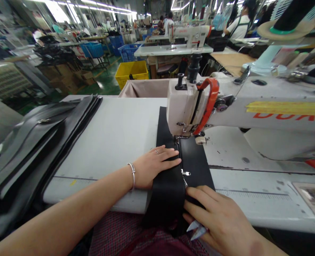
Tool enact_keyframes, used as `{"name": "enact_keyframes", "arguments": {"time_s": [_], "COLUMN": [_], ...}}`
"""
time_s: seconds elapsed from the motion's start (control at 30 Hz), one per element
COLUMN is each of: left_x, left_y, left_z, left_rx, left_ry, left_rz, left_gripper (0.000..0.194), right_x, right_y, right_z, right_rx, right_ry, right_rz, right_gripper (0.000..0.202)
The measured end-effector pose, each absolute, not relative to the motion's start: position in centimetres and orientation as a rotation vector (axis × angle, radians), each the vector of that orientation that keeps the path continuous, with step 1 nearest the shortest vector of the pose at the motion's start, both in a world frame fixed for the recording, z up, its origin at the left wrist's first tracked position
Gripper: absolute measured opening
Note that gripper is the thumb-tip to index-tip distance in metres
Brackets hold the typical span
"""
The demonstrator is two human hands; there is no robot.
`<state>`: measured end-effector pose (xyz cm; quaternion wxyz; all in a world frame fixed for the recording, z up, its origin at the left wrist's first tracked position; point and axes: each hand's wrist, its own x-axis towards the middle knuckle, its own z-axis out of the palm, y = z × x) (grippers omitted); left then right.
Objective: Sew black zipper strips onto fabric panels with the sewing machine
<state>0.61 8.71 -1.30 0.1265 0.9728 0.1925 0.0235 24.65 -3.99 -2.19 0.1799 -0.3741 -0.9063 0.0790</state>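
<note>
A black panel (169, 185) with a zipper (180, 156) lies under the head of the sewing machine (182, 110), its near end drooping over the near edge of the white table (120, 131). The left hand (154, 165) rests flat, fingers extended, left of the zipper. Apart from it, the right hand (221, 213) curls around snips (197, 229), fingertips at the zipper's near part. Open tabletop spans leftward to stacked dark pieces (53, 138); the machine's arm crowds the far right
</note>
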Motion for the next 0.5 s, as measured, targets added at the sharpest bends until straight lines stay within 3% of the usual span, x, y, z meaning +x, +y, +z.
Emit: {"name": "enact_keyframes", "arguments": {"time_s": [0.5], "left_x": [0.48], "left_y": [9.58], "left_z": [-1.42], "left_rx": [2.874], "left_ry": [0.566], "left_rz": [0.066], "left_gripper": [0.090], "right_x": [24.38], "right_y": [-3.26], "right_z": [-2.19], "right_rx": [-1.092], "right_ry": [-2.523], "right_rz": [0.273], "right_gripper": [0.019]}}
